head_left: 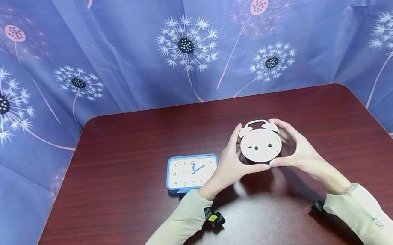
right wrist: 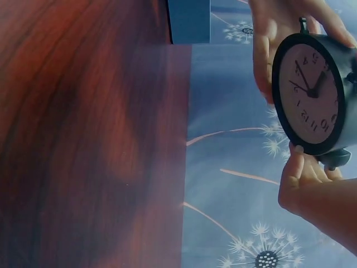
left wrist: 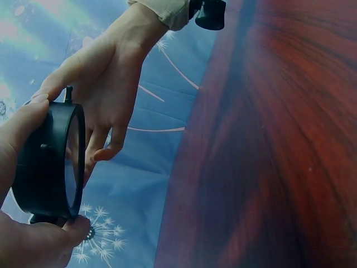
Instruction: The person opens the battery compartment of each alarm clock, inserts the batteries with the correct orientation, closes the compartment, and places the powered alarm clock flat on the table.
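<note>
A round twin-bell alarm clock (head_left: pixel 260 145) is held up over the table between both hands, its pale back toward the head view. My left hand (head_left: pixel 230 163) grips its left side, thumb under the bottom edge and fingers up by the bell. On the opposite side my right hand (head_left: pixel 300 152) holds it the same way, the two thumbs nearly meeting below. The right wrist view shows the clock's dial (right wrist: pixel 310 94) with numerals and hands inside a dark rim. Seen edge-on in the left wrist view is its dark casing (left wrist: pixel 47 159).
A blue rectangular clock (head_left: pixel 191 172) with a white dial stands on the dark red wooden table (head_left: pixel 119 152), left of the hands; the left wrist overlaps its lower right corner. Behind the table hangs a blue curtain (head_left: pixel 128 43) with dandelion prints. Both wrists carry small black cameras.
</note>
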The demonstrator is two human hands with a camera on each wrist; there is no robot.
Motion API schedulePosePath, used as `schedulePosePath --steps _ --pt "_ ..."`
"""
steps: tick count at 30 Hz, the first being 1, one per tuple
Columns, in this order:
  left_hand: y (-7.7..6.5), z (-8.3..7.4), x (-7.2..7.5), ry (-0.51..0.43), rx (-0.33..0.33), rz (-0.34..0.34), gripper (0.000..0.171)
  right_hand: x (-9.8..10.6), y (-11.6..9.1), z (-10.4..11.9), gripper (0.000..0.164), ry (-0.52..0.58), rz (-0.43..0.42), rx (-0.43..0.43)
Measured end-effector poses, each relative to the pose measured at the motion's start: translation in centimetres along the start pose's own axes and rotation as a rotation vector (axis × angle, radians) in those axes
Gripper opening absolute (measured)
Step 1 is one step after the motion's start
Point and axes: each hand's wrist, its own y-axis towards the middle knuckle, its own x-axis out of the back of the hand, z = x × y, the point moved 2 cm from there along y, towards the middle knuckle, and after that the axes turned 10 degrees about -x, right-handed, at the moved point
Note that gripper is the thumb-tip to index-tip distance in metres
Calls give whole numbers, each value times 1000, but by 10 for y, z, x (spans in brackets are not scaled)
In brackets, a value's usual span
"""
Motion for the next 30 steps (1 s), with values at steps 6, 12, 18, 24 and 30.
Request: schedulePosePath --steps 6,12,18,24,30 --pt "-1 -1 0 176 29 -6 124 -1 -1 3 101 -41 38 -17" --pt "-2 -5 -1 284 62 -2 132 -6 2 4 99 -66 84 55" --pt "-2 -5 -3 285 60 -3 131 -10 2 5 100 -34 82 65" --pt "-4 -3 -4 255 47 -5 128 -12 1 3 98 9 88 50" --pt "-5 -2 -4 239 42 -16 125 -13 0 2 97 2 78 28"
